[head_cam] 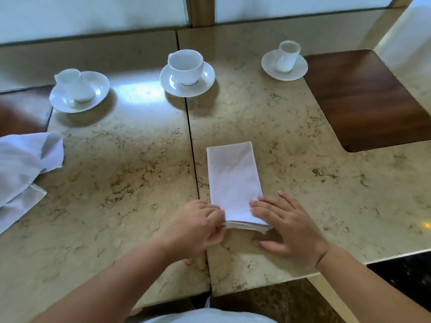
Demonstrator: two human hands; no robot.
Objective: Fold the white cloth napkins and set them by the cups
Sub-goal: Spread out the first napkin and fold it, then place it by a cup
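A white napkin folded into a long narrow rectangle lies on the marble table, running away from me just right of the table seam. My left hand pinches its near left corner, fingers curled round the layered edge. My right hand rests flat, fingers spread, with its fingertips pressing the near right corner. Three white cups on saucers stand across the far side: a left cup, a middle cup and a right cup.
A loose pile of unfolded white napkins lies at the left edge. Dark wooden inlays sit at the far right and far left. A seam divides two tabletops. A window wall runs behind.
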